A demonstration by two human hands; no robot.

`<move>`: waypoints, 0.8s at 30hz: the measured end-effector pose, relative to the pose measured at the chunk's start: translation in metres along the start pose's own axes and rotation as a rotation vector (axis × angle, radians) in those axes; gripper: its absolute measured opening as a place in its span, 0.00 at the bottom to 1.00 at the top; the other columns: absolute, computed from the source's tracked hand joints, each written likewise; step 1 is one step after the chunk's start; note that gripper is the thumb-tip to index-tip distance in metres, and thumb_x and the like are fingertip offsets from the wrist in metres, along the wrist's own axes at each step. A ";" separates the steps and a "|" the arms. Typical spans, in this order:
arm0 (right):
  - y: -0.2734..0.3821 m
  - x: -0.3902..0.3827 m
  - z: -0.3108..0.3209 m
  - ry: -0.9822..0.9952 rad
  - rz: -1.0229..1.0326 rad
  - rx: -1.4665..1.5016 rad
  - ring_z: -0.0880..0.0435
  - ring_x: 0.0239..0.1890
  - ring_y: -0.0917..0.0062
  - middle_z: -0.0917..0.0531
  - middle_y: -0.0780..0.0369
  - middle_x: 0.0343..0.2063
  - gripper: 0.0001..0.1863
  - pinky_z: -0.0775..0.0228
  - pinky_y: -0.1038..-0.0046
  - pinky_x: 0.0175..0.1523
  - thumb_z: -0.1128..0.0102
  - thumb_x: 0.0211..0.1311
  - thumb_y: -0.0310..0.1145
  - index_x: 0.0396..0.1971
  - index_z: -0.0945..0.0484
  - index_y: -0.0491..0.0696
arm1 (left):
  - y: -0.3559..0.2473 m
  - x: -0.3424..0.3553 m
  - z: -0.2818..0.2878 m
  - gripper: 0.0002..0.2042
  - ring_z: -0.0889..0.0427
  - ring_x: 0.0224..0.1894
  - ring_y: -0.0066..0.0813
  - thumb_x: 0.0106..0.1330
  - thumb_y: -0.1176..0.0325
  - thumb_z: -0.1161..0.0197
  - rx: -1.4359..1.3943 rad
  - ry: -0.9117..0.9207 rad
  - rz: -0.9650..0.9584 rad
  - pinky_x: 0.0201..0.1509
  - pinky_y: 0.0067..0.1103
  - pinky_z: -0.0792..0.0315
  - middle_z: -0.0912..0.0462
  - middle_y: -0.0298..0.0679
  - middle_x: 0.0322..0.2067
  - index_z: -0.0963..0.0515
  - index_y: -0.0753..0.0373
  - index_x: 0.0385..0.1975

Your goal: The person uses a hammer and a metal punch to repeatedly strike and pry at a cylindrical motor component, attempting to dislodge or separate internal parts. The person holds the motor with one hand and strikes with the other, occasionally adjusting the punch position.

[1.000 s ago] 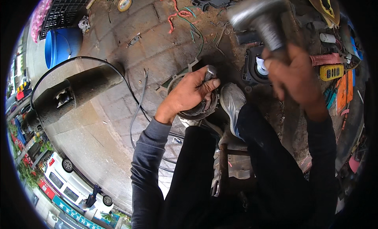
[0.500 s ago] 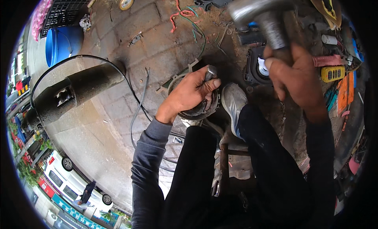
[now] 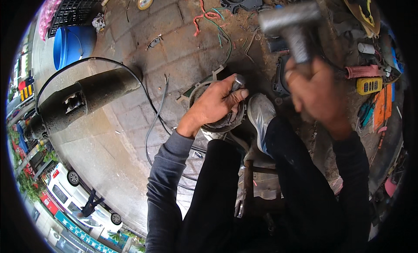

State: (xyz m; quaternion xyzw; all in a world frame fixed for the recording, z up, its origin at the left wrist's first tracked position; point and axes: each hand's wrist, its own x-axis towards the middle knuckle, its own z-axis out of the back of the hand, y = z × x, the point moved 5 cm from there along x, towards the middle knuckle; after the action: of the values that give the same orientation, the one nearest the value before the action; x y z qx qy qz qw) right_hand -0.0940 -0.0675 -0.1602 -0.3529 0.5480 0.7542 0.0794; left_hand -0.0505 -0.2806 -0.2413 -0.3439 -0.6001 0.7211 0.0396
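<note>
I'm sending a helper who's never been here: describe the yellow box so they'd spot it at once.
From the right hand, which grips a hammer, go right into the clutter. There, just below a pink handle in the picture and above an orange strip, lies the yellow box. Its blocky yellow body with a row of dark spots sets it apart from both.

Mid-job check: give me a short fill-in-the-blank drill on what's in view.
1. The person's right hand grips a ____.
2. The metal rod is gripped in the person's ____.
3. In the picture, the round metal housing lies just ____ of the right shoe.
4. The bucket is coloured ____.

Missing words: hammer; left hand; left; blue.
</note>
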 end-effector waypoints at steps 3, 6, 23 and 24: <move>-0.021 0.000 -0.023 0.345 -0.169 -0.060 0.24 0.14 0.80 0.23 0.63 0.20 0.11 0.32 0.72 0.19 0.39 0.64 0.31 0.40 0.25 0.39 | -0.001 -0.001 -0.001 0.16 0.19 0.26 0.23 0.77 0.56 0.38 0.067 0.027 0.045 0.34 0.23 0.26 0.21 0.36 0.24 0.26 0.66 0.44; -0.028 0.005 -0.009 0.342 -0.111 -0.022 0.25 0.13 0.82 0.24 0.64 0.18 0.09 0.33 0.74 0.18 0.40 0.64 0.28 0.41 0.25 0.39 | -0.002 -0.002 -0.002 0.17 0.20 0.24 0.24 0.78 0.56 0.39 0.044 -0.003 0.011 0.33 0.24 0.27 0.22 0.38 0.22 0.27 0.67 0.42; -0.030 -0.005 -0.006 0.278 -0.109 0.114 0.27 0.12 0.81 0.23 0.63 0.18 0.10 0.33 0.73 0.18 0.41 0.64 0.27 0.43 0.24 0.39 | -0.002 -0.006 -0.003 0.18 0.18 0.25 0.29 0.77 0.57 0.38 0.162 -0.026 -0.022 0.33 0.27 0.26 0.21 0.40 0.22 0.25 0.71 0.45; -0.027 -0.006 -0.006 0.229 -0.082 0.144 0.27 0.12 0.82 0.23 0.63 0.18 0.10 0.33 0.74 0.18 0.41 0.64 0.27 0.42 0.24 0.39 | -0.001 -0.006 -0.003 0.17 0.17 0.26 0.25 0.77 0.57 0.38 0.204 -0.025 -0.012 0.34 0.25 0.25 0.20 0.38 0.24 0.25 0.69 0.42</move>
State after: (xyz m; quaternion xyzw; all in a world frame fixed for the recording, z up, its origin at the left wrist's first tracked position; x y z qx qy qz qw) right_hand -0.0730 -0.0607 -0.1779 -0.4522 0.5915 0.6637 0.0720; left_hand -0.0450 -0.2806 -0.2380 -0.3254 -0.5261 0.7824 0.0713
